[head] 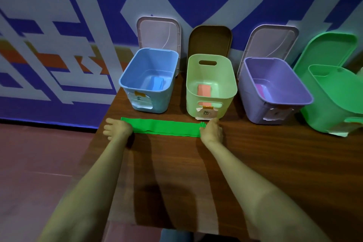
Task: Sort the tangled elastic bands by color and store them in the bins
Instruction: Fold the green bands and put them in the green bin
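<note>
Head view: left hand (117,128), fingers spread, and right hand (212,131), grip unclear, flatten green band (167,128); next, green bin (334,102).

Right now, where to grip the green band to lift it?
Pinch the green band at its right end, where the folded layers stack, coming from the right. It lies flat on the table, so that layered edge is likely the easiest lip; the right hand rests there.

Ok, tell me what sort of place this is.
Probably a staged sorting station indoors, not a home: a wooden table stands against a wall banner printed in blue and white, with four paper-labelled coloured bins lined up along it, their lids propped behind them.
</note>
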Demonstrator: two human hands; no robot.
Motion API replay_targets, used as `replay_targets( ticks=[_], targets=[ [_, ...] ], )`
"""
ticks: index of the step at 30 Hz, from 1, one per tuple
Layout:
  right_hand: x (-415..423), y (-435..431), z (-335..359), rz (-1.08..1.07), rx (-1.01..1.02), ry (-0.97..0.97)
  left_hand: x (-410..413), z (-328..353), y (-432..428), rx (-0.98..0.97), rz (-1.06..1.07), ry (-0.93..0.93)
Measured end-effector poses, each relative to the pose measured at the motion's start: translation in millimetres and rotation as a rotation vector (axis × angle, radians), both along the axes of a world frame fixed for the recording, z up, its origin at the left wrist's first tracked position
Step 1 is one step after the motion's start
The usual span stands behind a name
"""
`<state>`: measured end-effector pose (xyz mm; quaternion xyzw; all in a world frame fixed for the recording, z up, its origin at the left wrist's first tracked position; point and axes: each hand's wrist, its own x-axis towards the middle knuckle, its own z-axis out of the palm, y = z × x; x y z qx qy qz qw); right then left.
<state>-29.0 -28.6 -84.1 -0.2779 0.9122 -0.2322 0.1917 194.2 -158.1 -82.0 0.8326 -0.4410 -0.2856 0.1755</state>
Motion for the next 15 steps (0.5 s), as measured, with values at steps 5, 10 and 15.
replay_targets(
  ticks=[5,10,15],
  targets=[
    [-8.2,-3.1,7.7,0.079,-0.018,-0.086,10.9,7.4,-7.2,0.140,-0.156,-0.065],
    [-17.8,20.6,15.5,0.071,-0.212,-0.197,8.1,13.9,20.1,0.027,-0.214,0.096],
    [-63.9,81.5,25.9,-0.024,-0.371,-0.244,-12.2,9.7,65.0,-0.118,-0.316,0.425]
  ],
)
